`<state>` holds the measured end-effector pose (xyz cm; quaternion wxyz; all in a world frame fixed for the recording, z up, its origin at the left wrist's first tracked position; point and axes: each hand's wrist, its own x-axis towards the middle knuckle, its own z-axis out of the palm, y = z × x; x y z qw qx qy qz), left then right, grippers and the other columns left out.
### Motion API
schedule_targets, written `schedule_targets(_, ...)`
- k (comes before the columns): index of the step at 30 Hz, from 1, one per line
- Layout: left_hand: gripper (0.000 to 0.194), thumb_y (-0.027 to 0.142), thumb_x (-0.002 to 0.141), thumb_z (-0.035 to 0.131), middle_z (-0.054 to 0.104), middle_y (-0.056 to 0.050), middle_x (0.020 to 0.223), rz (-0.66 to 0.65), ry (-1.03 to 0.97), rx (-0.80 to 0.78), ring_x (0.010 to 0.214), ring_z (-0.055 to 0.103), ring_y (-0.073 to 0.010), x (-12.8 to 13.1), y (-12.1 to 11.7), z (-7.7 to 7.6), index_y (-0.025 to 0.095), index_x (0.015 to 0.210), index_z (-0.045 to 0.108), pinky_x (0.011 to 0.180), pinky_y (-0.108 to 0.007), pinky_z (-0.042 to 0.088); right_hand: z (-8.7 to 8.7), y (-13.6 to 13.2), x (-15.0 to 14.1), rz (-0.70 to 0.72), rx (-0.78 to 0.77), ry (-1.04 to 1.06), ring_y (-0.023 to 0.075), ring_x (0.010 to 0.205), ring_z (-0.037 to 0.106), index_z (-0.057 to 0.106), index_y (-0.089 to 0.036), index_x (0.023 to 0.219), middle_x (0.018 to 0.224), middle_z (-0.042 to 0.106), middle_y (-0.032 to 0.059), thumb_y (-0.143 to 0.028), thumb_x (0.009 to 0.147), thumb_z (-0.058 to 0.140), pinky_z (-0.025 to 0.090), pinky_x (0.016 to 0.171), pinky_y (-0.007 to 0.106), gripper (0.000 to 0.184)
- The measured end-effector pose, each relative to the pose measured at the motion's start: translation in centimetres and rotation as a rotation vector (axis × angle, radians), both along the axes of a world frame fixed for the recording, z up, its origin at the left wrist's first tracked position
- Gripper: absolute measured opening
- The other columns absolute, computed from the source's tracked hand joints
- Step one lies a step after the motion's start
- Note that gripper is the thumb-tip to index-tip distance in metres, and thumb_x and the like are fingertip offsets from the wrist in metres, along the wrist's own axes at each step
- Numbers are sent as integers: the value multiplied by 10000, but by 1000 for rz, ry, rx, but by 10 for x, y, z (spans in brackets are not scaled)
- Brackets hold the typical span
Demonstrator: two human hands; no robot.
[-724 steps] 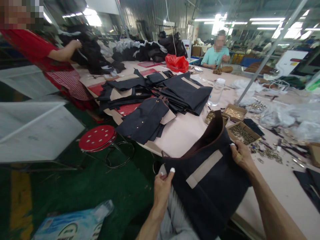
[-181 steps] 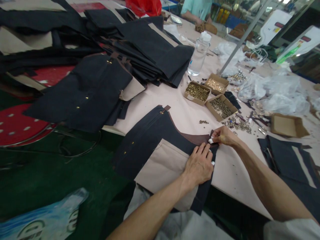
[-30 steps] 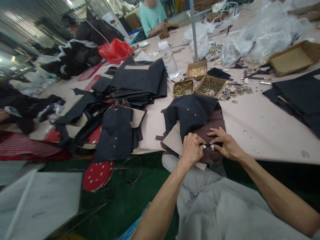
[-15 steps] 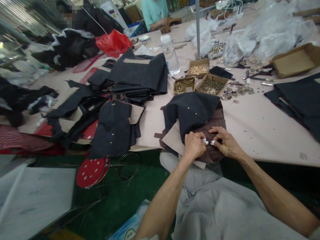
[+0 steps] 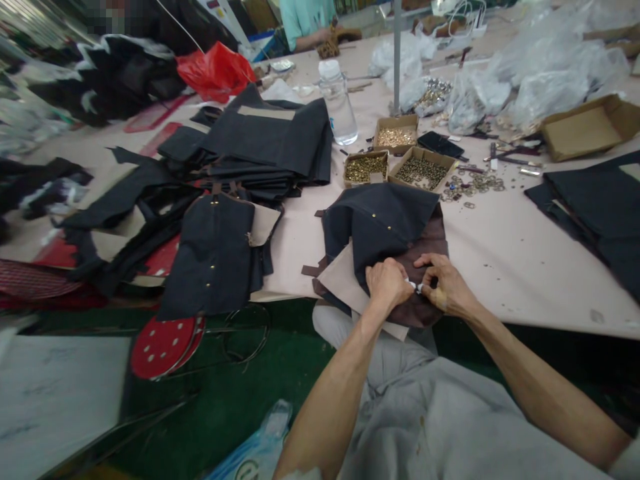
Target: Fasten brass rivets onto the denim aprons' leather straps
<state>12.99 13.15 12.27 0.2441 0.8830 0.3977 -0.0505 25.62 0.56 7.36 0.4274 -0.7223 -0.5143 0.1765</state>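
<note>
A dark cloth piece [image 5: 390, 212] with a brown lining [image 5: 425, 248] and small brass studs lies folded at the table's front edge. My left hand [image 5: 387, 285] is closed on its near edge, fingers curled. Close to its right, my right hand [image 5: 444, 285] pinches with thumb and forefinger over the brown lining; whatever is between them is too small to make out. White wrapping or small white bits show at the facing fingertips of both hands. A beige flap [image 5: 340, 277] sticks out left of my left hand.
Behind the cloth stand small boxes of brass studs [image 5: 367, 168], dark studs [image 5: 423, 170] and coppery pieces [image 5: 396, 137]. A water bottle [image 5: 339, 107], a metal pole [image 5: 397, 60] and stacked dark cloth [image 5: 260, 140] are near. A red stool [image 5: 163, 347] stands below; a co-worker [image 5: 307, 23] is across.
The fingertips of my two hands have come slightly closer together over the brown lining. The view has shifted a little, so the left-hand things sit further left.
</note>
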Motion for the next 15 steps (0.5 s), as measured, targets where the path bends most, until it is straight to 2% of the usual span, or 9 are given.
schedule_targets(3, 133, 257, 713, 729, 779, -68, 897, 50, -77, 7, 919, 685, -267, -5, 0, 4, 248, 827, 795, 861, -389, 435, -2, 3, 12, -2, 58, -7, 302, 1180, 606, 652, -220, 765, 1211, 685, 92, -155, 723, 649, 495, 1019, 467, 77)
schedule_targets(6, 122, 234, 690, 731, 772, -50, 886, 98, -130, 36, 937, 667, -263, -10, 0, 5, 255, 799, 783, 838, -376, 418, -6, 16, 41, -256, 113, -73, 270, 1047, 656, 682, -197, 1010, 1176, 680, 114, -217, 780, 657, 536, 937, 424, 232)
schedule_targets(8, 123, 216, 681, 727, 766, -44, 876, 122, -150, 49, 932, 656, -259, -13, -3, 5, 252, 788, 776, 816, -368, 406, -7, 32, 60, -416, 48, -142, 273, 956, 666, 677, -158, 1142, 1125, 685, 137, -271, 796, 666, 546, 899, 430, 364)
schedule_targets(9, 117, 211, 683, 724, 764, -42, 871, 135, -157, 55, 925, 652, -256, -15, -5, 4, 249, 783, 772, 806, -365, 398, -7, 41, 68, -438, -8, -161, 273, 926, 668, 680, -142, 1181, 1099, 692, 142, -282, 803, 659, 547, 894, 433, 404)
schedule_targets(11, 93, 212, 695, 718, 758, -38, 860, 171, -170, 67, 914, 643, -254, -17, -9, 3, 245, 771, 762, 796, -366, 382, -5, 61, 75, -378, -102, -167, 267, 917, 676, 701, -133, 1211, 1086, 712, 141, -255, 820, 617, 542, 909, 417, 418)
schedule_targets(15, 88, 222, 722, 716, 745, -30, 845, 252, -210, 90, 943, 625, -261, -21, -17, -3, 248, 801, 743, 821, -371, 350, -2, 93, 83, -223, -138, -169, 221, 963, 700, 764, -189, 1165, 1109, 762, 77, -180, 796, 589, 534, 922, 306, 408)
